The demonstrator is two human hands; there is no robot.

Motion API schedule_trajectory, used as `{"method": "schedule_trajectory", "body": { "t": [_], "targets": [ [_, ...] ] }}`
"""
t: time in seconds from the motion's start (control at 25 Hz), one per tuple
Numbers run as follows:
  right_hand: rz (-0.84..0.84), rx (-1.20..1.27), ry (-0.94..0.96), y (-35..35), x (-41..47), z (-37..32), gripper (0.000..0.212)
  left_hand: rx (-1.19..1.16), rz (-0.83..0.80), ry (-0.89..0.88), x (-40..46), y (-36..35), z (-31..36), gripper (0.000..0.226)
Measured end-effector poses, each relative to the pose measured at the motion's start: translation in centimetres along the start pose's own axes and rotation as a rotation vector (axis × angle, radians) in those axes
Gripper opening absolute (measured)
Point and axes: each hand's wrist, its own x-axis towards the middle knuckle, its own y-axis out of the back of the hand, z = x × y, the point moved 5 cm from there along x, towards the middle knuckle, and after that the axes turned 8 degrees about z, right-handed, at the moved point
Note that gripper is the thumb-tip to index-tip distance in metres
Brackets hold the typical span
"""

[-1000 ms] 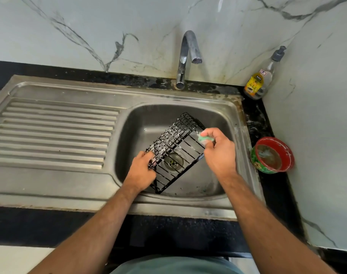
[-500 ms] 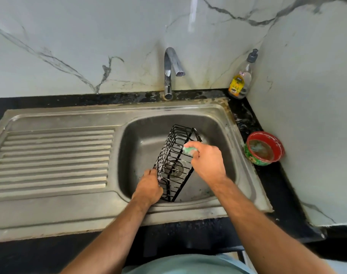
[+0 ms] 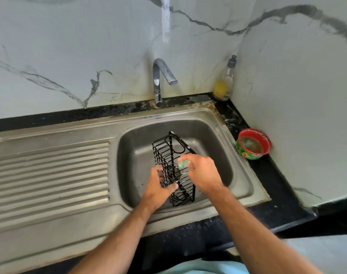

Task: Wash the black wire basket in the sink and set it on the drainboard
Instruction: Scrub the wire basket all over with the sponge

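Black wire basket (image 3: 169,155) stood on edge inside the sink (image 3: 224,155), left hand (image 3: 158,189) gripped its near side, right hand (image 3: 203,173) pinched a green sponge (image 3: 183,164) against the wires, ribbed drainboard (image 3: 50,173) to the left, tap (image 3: 160,80) behind, soap bottle (image 3: 224,86) and red bowl (image 3: 253,144) at right.

Black wire basket (image 3: 169,155) upended in sink (image 3: 224,161)

Head camera looks steeply down, close over the sink (image 3: 245,186).

We are seeing white marble-veined walls (image 3: 69,46) meeting in a corner behind the black bench (image 3: 277,184).
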Motion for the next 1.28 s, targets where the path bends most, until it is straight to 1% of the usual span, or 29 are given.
{"method": "schedule_trajectory", "body": {
  "t": [0.04,0.16,0.2,0.24,0.28,0.32,0.36,0.4,0.44,0.48,0.52,0.56,0.6,0.64,0.72,0.76,0.8,0.92,0.96,1.08,1.12,1.28],
  "targets": [
    [-0.009,0.024,-0.029,0.3,0.2,0.4,0.048,0.011,0.001,-0.003,-0.1,-0.2,0.4,0.077],
    [-0.051,0.12,-0.089,0.9,1.2,1.5,0.047,0.021,0.009,0.029,-0.1,-1.7,1.2,0.101],
    [-0.069,0.173,-0.094,1.1,1.4,1.9,0.046,0.01,0.032,0.046,-0.2,-2.4,1.5,0.099],
    [-0.069,0.234,-0.09,1.6,1.7,2.1,0.045,-0.018,0.067,0.06,-0.3,-3.0,1.6,0.088],
    [-0.059,0.275,-0.078,2.1,2.0,2.2,0.043,-0.031,0.099,0.055,-0.6,-3.4,1.9,0.069],
    [-0.034,0.263,-0.038,2.8,2.6,2.3,0.042,-0.048,0.122,0.043,-0.5,-3.7,2.1,0.048],
    [-0.004,0.208,0.035,3.4,3.3,2.3,0.04,-0.064,0.155,0.025,-0.4,-4.1,2.0,0.034],
    [0.004,0.13,0.126,3.7,3.7,2.4,0.039,-0.074,0.188,0.016,-0.3,-4.2,1.6,0.026],
    [-0.019,0.051,0.204,3.6,4.1,2.3,0.037,-0.083,0.202,0.011,-0.2,-3.8,1.5,0.026],
    [-0.07,-0.031,0.256,3.1,4.0,2.4,0.034,-0.087,0.196,0.019,0.0,-3.7,1.0,0.035],
    [-0.104,-0.095,0.284,2.8,3.8,2.5,0.033,-0.078,0.194,0.024,0.2,-3.6,0.8,0.051],
    [-0.087,-0.121,0.292,2.7,3.6,2.8,0.032,-0.06,0.198,0.025,0.5,-3.7,0.5,0.065],
    [-0.025,-0.114,0.278,2.9,3.4,3.0,0.033,-0.032,0.205,0.013,0.4,-3.6,0.9,0.074],
    [0.065,-0.089,0.257,3.1,3.2,3.1,0.034,-0.005,0.202,0.002,0.2,-3.5,1.2,0.076],
    [0.202,-0.08,0.241,3.3,3.0,3.0,0.033,0.048,0.183,-0.029,-0.6,-3.5,2.2,0.076],
    [0.232,-0.094,0.249,3.1,3.0,2.9,0.032,0.077,0.178,-0.054,-0.9,-3.6,2.6,0.076],
    [0.24,-0.11,0.25,2.9,3.0,2.8,0.031,0.1,0.171,-0.076,-0.8,-3.8,2.7,0.074],
    [0.189,-0.15,0.23,1.9,2.5,2.1,0.03,0.135,0.164,-0.098,-0.8,-3.7,2.4,0.076],
    [0.185,-0.162,0.267,1.5,2.0,1.6,0.029,0.124,0.151,-0.1,-0.7,-3.6,2.3,0.078],
    [0.172,-0.227,0.535,-0.1,-0.1,-1.1,0.025,0.134,0.149,-0.122,-0.4,-3.6,1.9,0.088],
    [0.162,-0.247,0.592,-0.4,-0.4,-1.6,0.026,0.143,0.148,-0.124,-0.2,-3.6,1.7,0.088],
    [0.119,-0.356,0.768,-0.2,-0.6,-0.7,0.031,0.176,0.123,-0.145,0.0,-3.8,1.6,0.071]
  ]
}}
